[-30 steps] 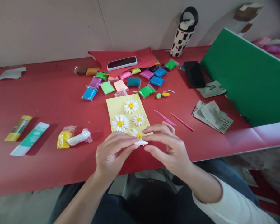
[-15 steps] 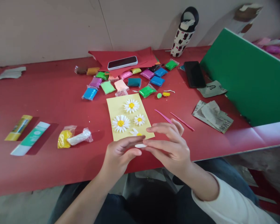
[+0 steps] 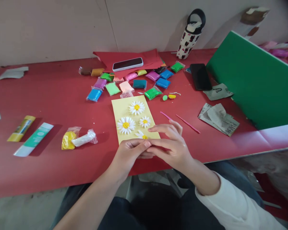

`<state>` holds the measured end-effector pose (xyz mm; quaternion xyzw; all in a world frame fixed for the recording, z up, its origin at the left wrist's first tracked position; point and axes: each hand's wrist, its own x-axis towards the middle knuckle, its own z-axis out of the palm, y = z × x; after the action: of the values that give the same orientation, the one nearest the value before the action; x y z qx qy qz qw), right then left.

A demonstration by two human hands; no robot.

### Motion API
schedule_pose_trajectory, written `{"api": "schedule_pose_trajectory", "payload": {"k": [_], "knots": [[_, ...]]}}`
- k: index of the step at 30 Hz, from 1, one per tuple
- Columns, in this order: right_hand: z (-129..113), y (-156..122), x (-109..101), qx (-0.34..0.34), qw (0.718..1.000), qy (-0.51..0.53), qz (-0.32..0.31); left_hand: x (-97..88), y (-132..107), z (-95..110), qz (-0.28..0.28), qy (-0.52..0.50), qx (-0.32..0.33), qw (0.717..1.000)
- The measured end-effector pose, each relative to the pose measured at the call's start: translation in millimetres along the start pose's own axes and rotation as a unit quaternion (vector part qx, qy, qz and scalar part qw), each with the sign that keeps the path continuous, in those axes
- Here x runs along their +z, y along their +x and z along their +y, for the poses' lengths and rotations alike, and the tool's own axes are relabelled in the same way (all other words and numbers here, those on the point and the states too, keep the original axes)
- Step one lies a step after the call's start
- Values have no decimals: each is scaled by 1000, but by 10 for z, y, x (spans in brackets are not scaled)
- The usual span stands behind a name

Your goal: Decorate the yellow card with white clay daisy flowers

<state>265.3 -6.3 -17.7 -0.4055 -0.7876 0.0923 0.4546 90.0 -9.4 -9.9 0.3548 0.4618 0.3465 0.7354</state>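
Just below the yellow card (image 3: 120,108), left hand (image 3: 128,156) and right hand (image 3: 171,143) now drawn together and curled, the white petal seen a moment ago hidden between them, grip on it impossible to tell.

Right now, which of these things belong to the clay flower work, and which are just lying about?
Part of the work: left hand, right hand, yellow card, white clay daisies, clay packets, pink modelling tools.

Lying about: phone, black phone, water bottle, crumpled newspaper.
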Motion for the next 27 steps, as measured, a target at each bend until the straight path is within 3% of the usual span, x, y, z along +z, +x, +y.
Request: {"api": "schedule_pose_trajectory", "payload": {"k": [6,10,12,14,16,18,21,24,27], "knots": [[-7,-12,36,15,999,-20,19,6,11,-40,4,-21,-32,999],[14,-5,20,10,999,-29,23,13,-5,-57,-28,-44,-42,998],[23,1,-4,21,999,-23,31,14,-27,-35,-43,-24,-22,999],[31,8,-33,40,998,-3,37,10,-59,3,-12,54,32,998],[36,12,-59,56,997,24,37,0,-97,41,52,181,113,976],[37,15,-76,63,996,43,35,-13,-130,62,103,291,194,931],[33,17,-82,57,996,59,29,-28,-156,61,138,363,280,878],[21,21,-75,38,997,68,12,-32,-162,49,151,379,315,857],[4,24,-65,31,997,72,10,-32,-164,44,152,378,321,855]]}}
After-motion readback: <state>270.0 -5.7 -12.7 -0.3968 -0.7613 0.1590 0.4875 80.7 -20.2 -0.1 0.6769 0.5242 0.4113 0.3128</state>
